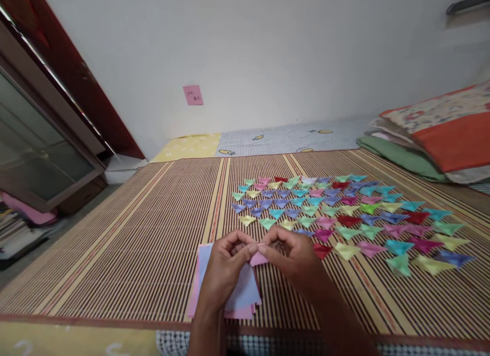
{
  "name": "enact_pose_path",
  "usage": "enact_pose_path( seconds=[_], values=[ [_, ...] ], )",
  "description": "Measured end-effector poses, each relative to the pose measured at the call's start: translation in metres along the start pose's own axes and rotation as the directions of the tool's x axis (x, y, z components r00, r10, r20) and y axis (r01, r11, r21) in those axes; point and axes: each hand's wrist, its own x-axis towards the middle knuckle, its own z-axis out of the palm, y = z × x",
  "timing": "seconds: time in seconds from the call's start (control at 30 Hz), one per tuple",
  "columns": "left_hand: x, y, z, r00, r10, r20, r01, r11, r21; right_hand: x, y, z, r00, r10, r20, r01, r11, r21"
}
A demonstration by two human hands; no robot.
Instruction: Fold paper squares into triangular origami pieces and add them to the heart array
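Observation:
Pinched between the fingertips of both hands is a small folded piece of pink paper [259,258]. My left hand [230,261] holds its left side, above a stack of blue and pink paper sheets [245,289] lying on the striped mat. My right hand [293,256] grips the right side, close to rows of folded paper pieces [348,248] in many colours. The two thumbs nearly touch at the top of the paper. Parts of the pink piece are hidden by the fingers.
The striped mat [115,243] covers the bed. Folded bedding and an orange patterned pillow [459,136] lie at the right. A pink note [193,95] is on the wall. At the left stands a cabinet with a glass pane [34,141].

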Motion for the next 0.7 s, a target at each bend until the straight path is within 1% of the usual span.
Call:
enact_pose_path(
  seconds=[0.07, 0.13, 0.2, 0.27, 0.37, 0.4, 0.53, 0.6, 0.67, 0.7],
  values=[
    [0.001, -0.001, 0.001, 0.999, -0.001, -0.050, -0.004, 0.995, -0.104, 0.000, 0.001, 0.002, 1.000, 0.025, -0.012, -0.023, 0.994, 0.105],
    [0.002, -0.003, 0.005, 0.989, 0.009, -0.147, -0.043, 0.972, -0.229, 0.000, 0.001, 0.005, 0.998, 0.057, 0.011, -0.058, 0.981, 0.184],
    [0.002, -0.004, 0.010, 0.971, 0.010, -0.241, -0.093, 0.938, -0.335, 0.000, 0.001, 0.008, 0.997, 0.077, 0.025, -0.081, 0.973, 0.215],
    [0.002, -0.005, 0.015, 0.958, 0.009, -0.286, -0.122, 0.917, -0.379, -0.001, 0.002, 0.010, 0.998, 0.067, -0.009, -0.064, 0.975, 0.214],
    [0.002, -0.007, 0.018, 0.956, 0.021, -0.291, -0.125, 0.931, -0.344, -0.001, 0.004, 0.011, 0.995, 0.038, -0.088, -0.021, 0.982, 0.186],
    [0.002, -0.007, 0.019, 0.951, 0.028, -0.309, -0.134, 0.935, -0.329, -0.001, 0.004, 0.011, 0.995, 0.038, -0.093, -0.021, 0.984, 0.175],
    [0.003, -0.009, 0.022, 0.910, 0.044, -0.413, -0.199, 0.919, -0.340, -0.001, 0.007, 0.012, 0.998, 0.050, -0.030, -0.044, 0.984, 0.174],
    [0.002, -0.010, 0.025, 0.912, 0.043, -0.407, -0.199, 0.916, -0.349, -0.002, 0.008, 0.014, 0.999, 0.043, -0.026, -0.037, 0.983, 0.181],
    [0.001, -0.009, 0.027, 0.925, 0.048, -0.376, -0.177, 0.932, -0.316, -0.002, 0.009, 0.014, 0.997, 0.028, -0.069, -0.017, 0.988, 0.155],
    [0.000, -0.007, 0.027, 0.936, 0.059, -0.346, -0.158, 0.951, -0.267, -0.002, 0.008, 0.014, 0.995, 0.007, -0.101, 0.005, 0.994, 0.114]
  ],
)
